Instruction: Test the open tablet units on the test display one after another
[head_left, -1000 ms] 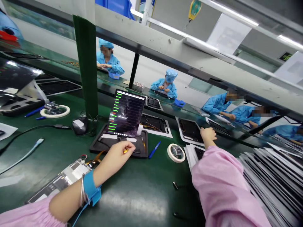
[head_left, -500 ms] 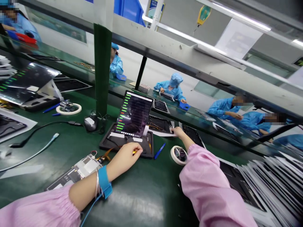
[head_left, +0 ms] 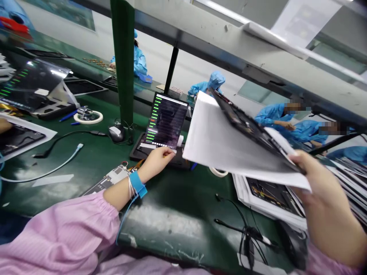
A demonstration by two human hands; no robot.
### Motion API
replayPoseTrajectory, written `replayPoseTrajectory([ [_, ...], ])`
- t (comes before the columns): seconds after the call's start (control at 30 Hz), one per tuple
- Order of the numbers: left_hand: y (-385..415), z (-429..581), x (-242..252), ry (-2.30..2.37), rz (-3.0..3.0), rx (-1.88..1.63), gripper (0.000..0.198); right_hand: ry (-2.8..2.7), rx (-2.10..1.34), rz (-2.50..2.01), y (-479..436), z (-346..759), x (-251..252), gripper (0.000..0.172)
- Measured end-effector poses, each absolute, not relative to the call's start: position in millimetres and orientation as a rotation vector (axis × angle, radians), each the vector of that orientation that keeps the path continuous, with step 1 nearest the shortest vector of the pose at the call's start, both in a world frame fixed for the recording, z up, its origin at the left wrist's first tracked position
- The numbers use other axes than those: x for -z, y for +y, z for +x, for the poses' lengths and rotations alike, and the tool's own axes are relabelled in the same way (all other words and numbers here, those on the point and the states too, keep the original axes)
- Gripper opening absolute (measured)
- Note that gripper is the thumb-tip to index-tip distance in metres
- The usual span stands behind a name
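My right hand grips a thin black device housing together with a white paper sheet, lifted and tilted above the bench. My left hand, with a blue wrist strap, is closed in a pinch at the foot of a lit screen. What its fingertips hold, if anything, is hidden. The screen leans upright in a black tray and shows green and red marks. By my left forearm lies a circuit board assembly with orange flex cables.
Papers with another black housing lie to the right, beside a stack of sheets. Black cables lie in front. A mouse, a tape roll and a white cable are left. Co-workers in blue sit beyond the green post.
My right hand has taken a housing with its paper from behind the screen and brought it up toward the right. My left hand stays by the screen's foot. The view has shifted downward.
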State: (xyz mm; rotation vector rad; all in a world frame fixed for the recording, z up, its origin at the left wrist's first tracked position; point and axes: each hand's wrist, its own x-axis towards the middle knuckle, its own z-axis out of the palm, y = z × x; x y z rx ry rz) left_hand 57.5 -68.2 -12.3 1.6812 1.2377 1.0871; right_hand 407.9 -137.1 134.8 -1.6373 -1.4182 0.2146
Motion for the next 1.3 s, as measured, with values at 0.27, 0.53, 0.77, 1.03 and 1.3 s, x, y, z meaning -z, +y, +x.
replayPoseTrajectory([
  [0.27, -63.3, 40.9, 2.1, 1.129, 1.251, -1.306, 0.035, -1.063, -0.798, -1.682, -229.3, 362.0, 6.4, 0.032],
  [0.53, -79.6, 54.5, -0.1, 1.087, 1.630, -0.747, 0.025, -1.968, -0.448, -1.818, -231.7, 363.3, 49.6, 0.034],
  [0.77, -81.9, 50.1, 8.9, 1.182, 1.980, -0.354, 0.018, -2.254, -0.162, -1.573, -185.0, 305.8, 23.5, 0.014],
  [1.03, -85.2, 38.1, 12.5, 1.183, 1.881, 0.016, 0.020, -2.309, -0.580, -1.396, -136.8, 211.0, 48.3, 0.009],
  [1.3, -90.5, 44.9, -1.2, 1.215, 1.740, 0.156, 0.018, -2.258, -0.651, -1.371, -136.5, 218.0, 51.3, 0.007],
])
